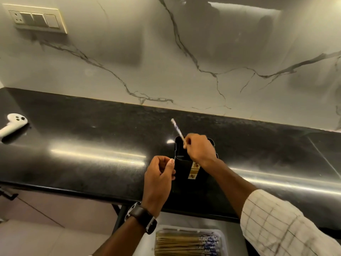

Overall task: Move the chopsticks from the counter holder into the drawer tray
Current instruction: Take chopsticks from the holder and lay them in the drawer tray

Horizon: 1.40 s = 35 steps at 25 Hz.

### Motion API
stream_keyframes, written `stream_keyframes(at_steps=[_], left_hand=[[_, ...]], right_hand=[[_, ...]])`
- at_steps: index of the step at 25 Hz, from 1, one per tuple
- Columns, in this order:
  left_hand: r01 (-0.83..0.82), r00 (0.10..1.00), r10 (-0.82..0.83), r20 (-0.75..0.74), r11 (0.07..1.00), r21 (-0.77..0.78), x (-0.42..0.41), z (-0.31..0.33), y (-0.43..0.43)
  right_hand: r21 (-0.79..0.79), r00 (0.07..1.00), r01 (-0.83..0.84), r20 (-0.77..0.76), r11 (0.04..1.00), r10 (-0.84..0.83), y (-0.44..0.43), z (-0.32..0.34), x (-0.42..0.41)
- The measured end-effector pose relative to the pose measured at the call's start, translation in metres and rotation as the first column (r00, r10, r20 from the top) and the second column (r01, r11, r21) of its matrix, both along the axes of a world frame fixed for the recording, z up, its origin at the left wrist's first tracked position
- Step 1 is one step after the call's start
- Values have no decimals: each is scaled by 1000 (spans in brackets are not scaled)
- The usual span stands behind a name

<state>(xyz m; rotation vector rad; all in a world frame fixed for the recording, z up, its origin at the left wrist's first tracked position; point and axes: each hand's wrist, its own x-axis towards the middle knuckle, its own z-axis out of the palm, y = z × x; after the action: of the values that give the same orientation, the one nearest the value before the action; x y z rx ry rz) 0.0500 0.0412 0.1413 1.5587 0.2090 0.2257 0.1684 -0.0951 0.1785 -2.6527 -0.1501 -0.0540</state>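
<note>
The right hand (pixel 198 149) is pinched shut around a single chopstick (pixel 177 129), lifting it out of the black holder (pixel 186 172), its patterned end tilted up and away to the left. The left hand (pixel 159 179) rests against the holder's left side, fingers curled and thumb at the rim, steadying it; it grips nothing else. A watch (pixel 143 218) is on the left wrist, and a pale checked sleeve (pixel 280 224) covers the right forearm.

Below the surface edge, an open drawer shows a light tray (pixel 221 232) already holding a thick bundle of chopsticks (pixel 186 244) lying side by side, blue-patterned ends to the right. Judging from this, most of the job looks done. The holder's inside is too dark to tell whether more remain.

The holder stands near the front edge of a glossy black surface (pixel 92 137). A white earbud case or similar small device (pixel 13 124) lies far to the left. Behind is a white marble-veined wall (pixel 166 61) with a switch plate (pixel 36 19) at upper left.
</note>
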Motion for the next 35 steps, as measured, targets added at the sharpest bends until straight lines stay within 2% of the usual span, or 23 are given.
stream_keyframes(at_steps=[1,2,3,4,5,6,7,9,11,13,14,16,20,25,30,35], left_hand=[[17,1000,-18,-20,1000,-18,2,-1,-1],[41,998,-43,-50,999,-36,3,-2,-2],[70,993,-74,-88,997,-44,3,-4,-5],[106,985,-112,-132,993,-45,2,-6,-9],[143,970,-151,-188,988,-58,-1,-10,-13],[164,950,-183,-252,982,-93,-5,-15,-17],[167,924,-208,-322,974,-152,-10,-20,-20],[132,834,-278,-476,939,-318,-23,-30,-25],[75,719,-381,-581,874,-480,-39,-43,-28],[73,665,-430,-611,851,-519,-57,-58,-29],[85,658,-417,-627,868,-489,-66,-67,-29],[80,659,-334,-674,922,-379,-81,-84,-28],[-24,655,-174,-735,968,-250,-99,-110,-11],[-181,681,-17,-732,965,-190,-107,-128,1],[-196,670,-17,-742,960,-198,-111,-131,-6],[-169,653,-59,-755,961,-220,-116,-141,-7]], right_hand=[[142,983,8,178,990,-33,0,7,-11],[288,919,-21,382,957,-95,-1,15,-26],[417,802,-86,568,905,-185,-2,24,-44],[514,667,-152,684,844,-296,-5,30,-62],[605,565,-209,716,769,-410,-9,31,-82],[709,530,-255,671,658,-518,-14,27,-102],[816,556,-270,565,511,-610,-20,17,-122],[971,644,-147,239,189,-726,-30,-14,-161],[985,660,153,-164,-83,-733,-39,-57,-189],[823,569,514,-538,-241,-622,-45,-102,-207],[710,504,653,-667,-264,-548,-47,-121,-214],[547,428,804,-805,-233,-412,-47,-149,-221],[397,351,898,-906,-189,-235,-41,-169,-220],[338,322,927,-940,-162,-114,-36,-189,-218],[261,257,951,-965,-165,-51,-42,-203,-215],[267,267,963,-964,-46,-19,-50,-206,-218]])
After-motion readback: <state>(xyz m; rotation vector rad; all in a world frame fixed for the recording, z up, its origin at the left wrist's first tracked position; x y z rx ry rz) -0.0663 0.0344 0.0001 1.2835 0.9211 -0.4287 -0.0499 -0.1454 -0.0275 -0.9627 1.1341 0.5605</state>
